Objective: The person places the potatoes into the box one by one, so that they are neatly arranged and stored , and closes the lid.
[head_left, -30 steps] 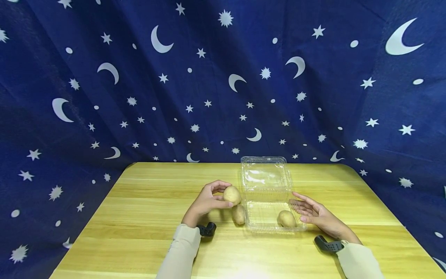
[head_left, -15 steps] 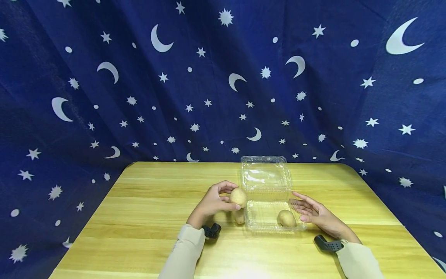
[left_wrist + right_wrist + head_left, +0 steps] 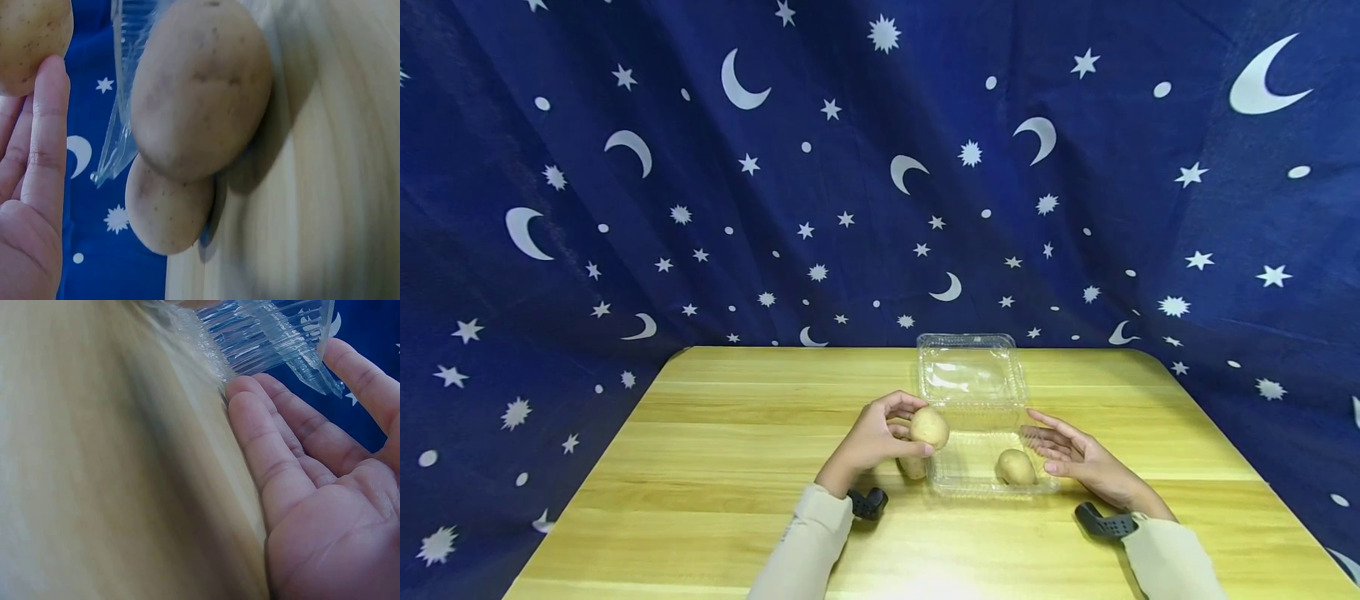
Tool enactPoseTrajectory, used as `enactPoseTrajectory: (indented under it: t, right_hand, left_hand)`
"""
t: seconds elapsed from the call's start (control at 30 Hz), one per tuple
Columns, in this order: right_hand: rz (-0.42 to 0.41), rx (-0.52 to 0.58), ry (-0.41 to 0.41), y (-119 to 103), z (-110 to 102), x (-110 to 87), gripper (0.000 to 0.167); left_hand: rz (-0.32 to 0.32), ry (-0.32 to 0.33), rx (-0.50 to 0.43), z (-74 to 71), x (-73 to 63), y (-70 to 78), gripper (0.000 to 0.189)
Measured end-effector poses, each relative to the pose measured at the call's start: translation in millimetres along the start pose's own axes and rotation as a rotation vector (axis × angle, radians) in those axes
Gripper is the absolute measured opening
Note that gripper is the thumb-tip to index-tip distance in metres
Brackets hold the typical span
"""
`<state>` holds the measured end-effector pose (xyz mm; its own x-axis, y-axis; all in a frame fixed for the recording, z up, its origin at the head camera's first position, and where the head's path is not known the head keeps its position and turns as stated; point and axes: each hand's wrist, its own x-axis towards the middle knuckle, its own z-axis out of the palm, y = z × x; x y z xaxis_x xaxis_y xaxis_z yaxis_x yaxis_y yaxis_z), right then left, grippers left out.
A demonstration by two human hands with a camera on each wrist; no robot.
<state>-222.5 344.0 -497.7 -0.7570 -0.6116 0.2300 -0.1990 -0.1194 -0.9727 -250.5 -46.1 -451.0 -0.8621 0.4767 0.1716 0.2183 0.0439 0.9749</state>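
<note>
My left hand [image 3: 874, 437] grips a round, pale potato [image 3: 929, 428] between thumb and fingers, over the left wall of a clear plastic clamshell box [image 3: 955, 484]. Under that hand, beside the box, lie two potatoes on the table; the left wrist view shows a near potato [image 3: 201, 87] partly covering a farther potato [image 3: 167, 209]. Inside the box's base, toward the right, sits another potato [image 3: 1016, 467]. My right hand [image 3: 1086, 468] rests with relaxed fingers at the box's right side, and its fingertips [image 3: 247, 403] are right at the ribbed plastic wall.
The box's lid [image 3: 970, 375] is folded back, away from me. Everything stands on a light wooden table [image 3: 737, 467]. A dark blue curtain [image 3: 850, 183] with moons and stars hangs behind it. Each wrist wears a black device, such as the left wrist device [image 3: 868, 504].
My left hand has moved right with its potato, from beside the box to over its left wall. The right hand, the box and the potato inside have stayed in place.
</note>
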Motion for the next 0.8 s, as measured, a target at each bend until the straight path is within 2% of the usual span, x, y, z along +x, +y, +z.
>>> enactPoseTrajectory:
  t: [0.43, 0.8]
  right_hand:
    - [0.033, -0.053, 0.032, -1.7, 1.0, -0.3, 0.070]
    - [0.024, -0.028, 0.023, -1.3, 0.2, -0.2, 0.070]
  left_hand:
    - [0.019, -0.004, 0.035, 17.3, 2.9, 1.4, 0.057]
    - [0.040, -0.022, 0.080, 30.1, 5.8, -2.0, 0.060]
